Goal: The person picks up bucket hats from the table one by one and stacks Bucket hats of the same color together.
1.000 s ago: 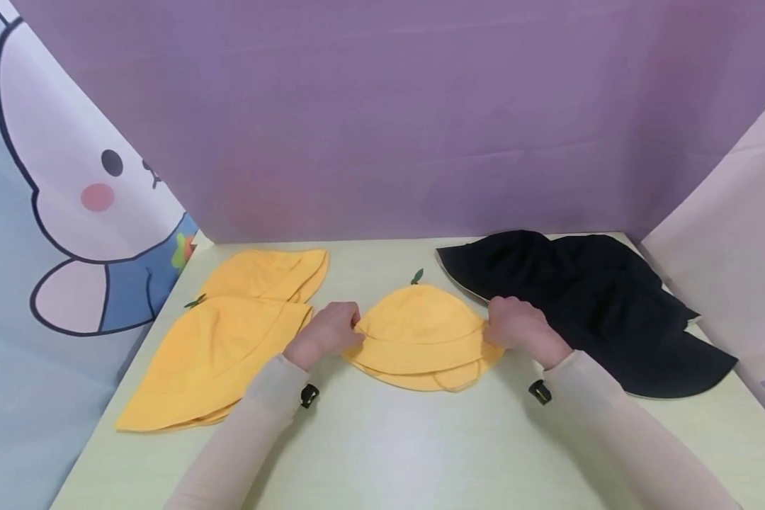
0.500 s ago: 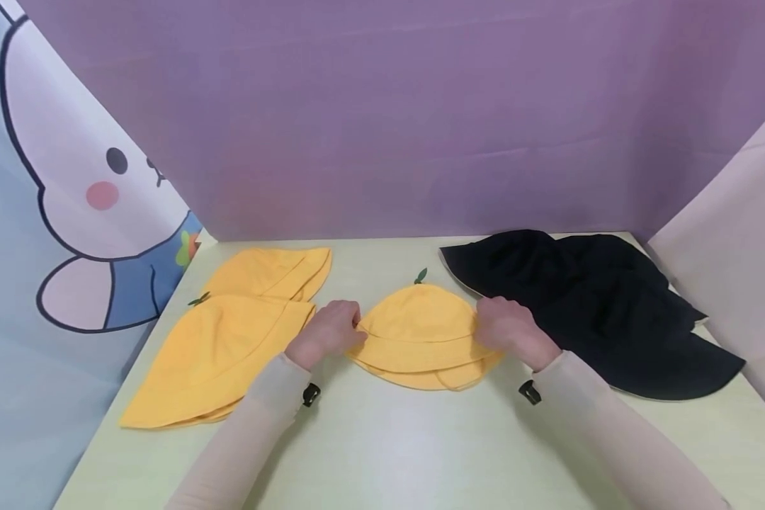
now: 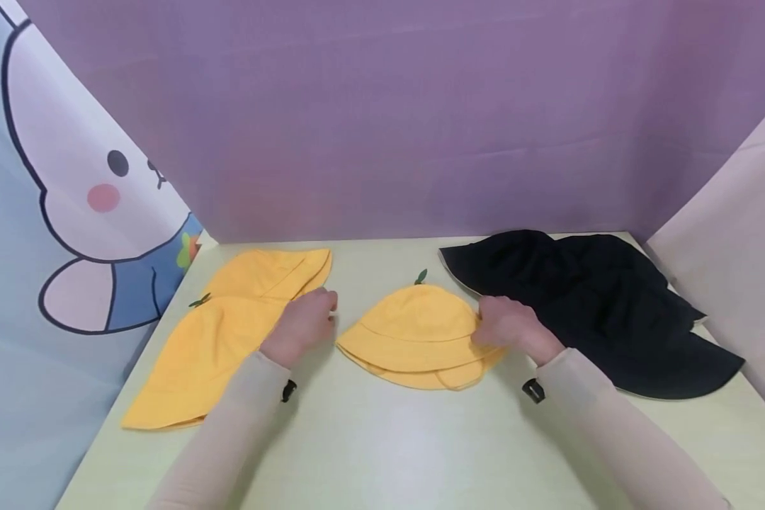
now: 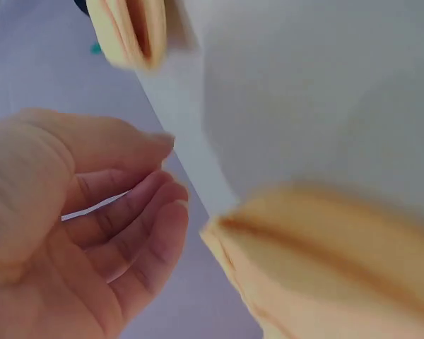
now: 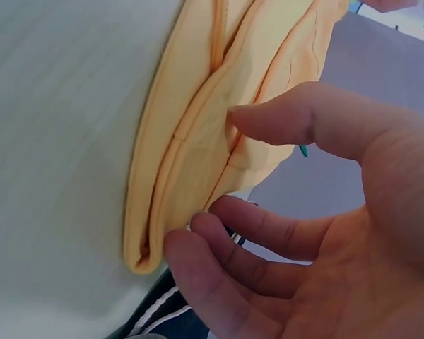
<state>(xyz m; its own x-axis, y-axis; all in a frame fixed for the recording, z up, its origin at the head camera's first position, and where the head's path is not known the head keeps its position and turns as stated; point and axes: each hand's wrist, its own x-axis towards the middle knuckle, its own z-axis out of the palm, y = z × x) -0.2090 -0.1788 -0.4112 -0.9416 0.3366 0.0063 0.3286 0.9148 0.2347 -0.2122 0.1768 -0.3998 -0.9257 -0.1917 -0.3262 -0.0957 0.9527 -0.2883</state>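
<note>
A yellow bucket hat (image 3: 421,336) with a green leaf on top lies flattened in the middle of the table, brim toward me. My right hand (image 3: 510,327) holds its right end; in the right wrist view the thumb lies on the brim (image 5: 191,162) and the fingertips curl at its edge. My left hand (image 3: 302,322) hangs off the hat's left side with nothing in it, fingers loosely bent. In the left wrist view a gap separates the left fingers from the folded hat (image 4: 131,32). Beside that hand lie more yellow bucket hats (image 3: 197,354), partly covered by the arm.
Overlapping black hats (image 3: 586,312) lie at the table's right, close behind my right hand. A purple cloth wall (image 3: 421,127) rises at the table's back edge. A rabbit-printed sheet (image 3: 76,234) hangs at the left, and a pale sheet (image 3: 733,234) at the right.
My left hand has let go of the middle hat and moved left and slightly up toward the yellow hats. My right hand shifted slightly inward along the brim and stays on the hat.
</note>
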